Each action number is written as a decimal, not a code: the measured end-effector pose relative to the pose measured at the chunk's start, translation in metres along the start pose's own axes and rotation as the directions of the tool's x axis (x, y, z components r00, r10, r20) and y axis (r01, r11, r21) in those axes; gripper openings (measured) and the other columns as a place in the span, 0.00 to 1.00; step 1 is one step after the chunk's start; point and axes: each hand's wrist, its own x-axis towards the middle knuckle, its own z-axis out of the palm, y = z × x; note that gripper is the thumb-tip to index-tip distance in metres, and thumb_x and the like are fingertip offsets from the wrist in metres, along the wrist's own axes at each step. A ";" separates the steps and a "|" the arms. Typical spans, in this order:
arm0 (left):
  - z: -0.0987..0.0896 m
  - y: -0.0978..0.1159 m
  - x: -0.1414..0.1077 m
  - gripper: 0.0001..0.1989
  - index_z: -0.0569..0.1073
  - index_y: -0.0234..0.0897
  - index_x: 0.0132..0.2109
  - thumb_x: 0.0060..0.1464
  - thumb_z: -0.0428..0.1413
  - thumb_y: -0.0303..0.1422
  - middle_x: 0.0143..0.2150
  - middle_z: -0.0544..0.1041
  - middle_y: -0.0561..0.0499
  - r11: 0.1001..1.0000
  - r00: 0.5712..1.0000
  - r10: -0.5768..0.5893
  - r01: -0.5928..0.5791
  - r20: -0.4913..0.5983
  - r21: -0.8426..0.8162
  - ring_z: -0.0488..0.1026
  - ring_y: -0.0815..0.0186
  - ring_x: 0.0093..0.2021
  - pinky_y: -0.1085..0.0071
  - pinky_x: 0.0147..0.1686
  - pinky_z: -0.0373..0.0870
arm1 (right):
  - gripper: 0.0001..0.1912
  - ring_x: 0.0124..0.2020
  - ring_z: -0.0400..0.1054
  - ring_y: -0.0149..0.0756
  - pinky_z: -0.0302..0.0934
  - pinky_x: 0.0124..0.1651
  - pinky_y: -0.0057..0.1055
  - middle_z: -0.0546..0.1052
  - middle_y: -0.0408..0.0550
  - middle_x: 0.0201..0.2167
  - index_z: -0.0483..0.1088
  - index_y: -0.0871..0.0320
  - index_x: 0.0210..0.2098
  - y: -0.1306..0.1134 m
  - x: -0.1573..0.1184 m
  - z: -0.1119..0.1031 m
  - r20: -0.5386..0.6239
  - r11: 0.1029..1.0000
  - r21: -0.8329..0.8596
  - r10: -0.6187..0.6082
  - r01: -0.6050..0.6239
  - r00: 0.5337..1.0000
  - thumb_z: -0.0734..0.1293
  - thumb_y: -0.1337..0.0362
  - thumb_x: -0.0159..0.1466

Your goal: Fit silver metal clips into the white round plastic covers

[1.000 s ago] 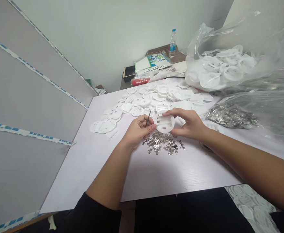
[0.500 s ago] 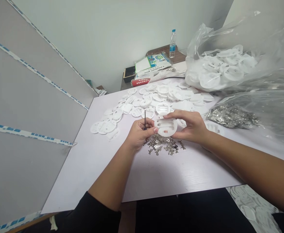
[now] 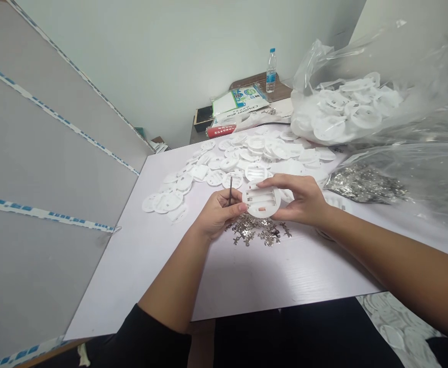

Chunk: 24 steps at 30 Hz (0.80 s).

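Observation:
A round white plastic battery case is held up between my hands, its slotted compartments facing me. My right hand grips it from the right, thumb at the lower edge and fingers along the top. Closed at its left edge, my left hand pinches the rim with the thumb. A thin dark rod-like tool, like a small screwdriver, stands upright in the left fingers; its lower end is hidden. Just beneath the case lies a pile of small silver metal contacts on the white table.
Many white plastic cases lie spread across the back of the table. At right stand a clear bag of white cases and a bag of metal pieces. A water bottle is behind; a grey partition borders the left.
The battery case has tilted slightly in my hands and shifted a little left. Both hands keep their hold, and the thin tool leans slightly more to the right.

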 end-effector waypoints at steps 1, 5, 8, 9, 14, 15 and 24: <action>0.000 0.000 0.000 0.23 0.71 0.36 0.33 0.39 0.73 0.44 0.23 0.69 0.58 1.000 1.000 -0.004 0.004 -0.001 0.002 0.53 0.78 0.18 0.75 0.19 0.46 | 0.20 0.34 0.77 0.36 0.72 0.37 0.32 0.82 0.45 0.37 0.74 0.52 0.51 0.000 0.000 0.000 -0.001 1.000 -0.002 0.001 -0.001 1.000 0.76 0.60 0.59; -0.001 0.000 0.000 0.24 0.71 0.36 0.33 0.38 0.74 0.44 0.23 0.69 0.57 1.000 1.000 -0.009 0.009 -0.001 -0.004 0.53 0.78 0.19 0.75 0.20 0.46 | 0.20 0.35 0.77 0.37 0.72 0.37 0.32 0.82 0.45 0.37 0.74 0.52 0.51 0.000 0.000 0.001 0.000 1.000 0.007 0.001 -0.001 1.000 0.76 0.60 0.59; -0.001 0.000 0.000 0.23 0.72 0.36 0.33 0.38 0.74 0.44 0.23 0.69 0.58 1.000 1.000 -0.008 0.008 0.005 -0.011 0.54 0.78 0.19 0.75 0.20 0.45 | 0.20 0.36 0.78 0.37 0.72 0.37 0.33 0.82 0.46 0.37 0.74 0.52 0.50 0.000 0.000 0.000 0.005 1.000 0.008 0.005 -0.006 1.000 0.76 0.60 0.59; -0.001 0.000 0.000 0.23 0.72 0.36 0.33 0.38 0.74 0.43 0.23 0.69 0.58 1.000 1.000 -0.007 0.007 0.010 -0.014 0.54 0.78 0.19 0.74 0.20 0.45 | 0.20 0.36 0.78 0.37 0.72 0.37 0.33 0.82 0.46 0.38 0.74 0.52 0.50 0.000 0.000 0.000 0.006 1.000 0.005 0.006 -0.006 1.000 0.76 0.60 0.60; 0.000 0.000 0.000 0.22 0.71 0.37 0.32 0.38 0.73 0.42 0.23 0.69 0.58 1.000 1.000 -0.005 0.006 0.007 -0.011 0.54 0.77 0.19 0.74 0.20 0.45 | 0.19 0.34 0.77 0.36 0.71 0.36 0.32 0.82 0.46 0.37 0.74 0.53 0.50 0.000 0.000 0.000 -0.006 1.000 0.015 -0.015 0.016 1.000 0.76 0.61 0.60; 0.001 0.000 0.000 0.22 0.71 0.37 0.32 0.38 0.73 0.42 0.22 0.69 0.58 1.000 1.000 -0.009 0.009 0.004 -0.010 0.54 0.78 0.19 0.74 0.20 0.45 | 0.19 0.34 0.77 0.36 0.71 0.35 0.32 0.82 0.46 0.37 0.74 0.53 0.50 0.000 0.000 0.000 -0.004 1.000 0.015 -0.019 0.019 1.000 0.76 0.61 0.60; 0.004 -0.004 0.000 0.23 0.68 0.36 0.30 0.37 0.73 0.40 0.20 0.65 0.59 0.997 0.999 0.000 0.003 0.036 -0.082 0.54 0.77 0.19 0.75 0.20 0.45 | 0.19 0.34 0.78 0.36 0.71 0.35 0.30 0.83 0.46 0.36 0.74 0.54 0.50 -0.003 0.000 0.002 0.003 0.999 -0.015 -0.045 0.045 0.999 0.76 0.58 0.61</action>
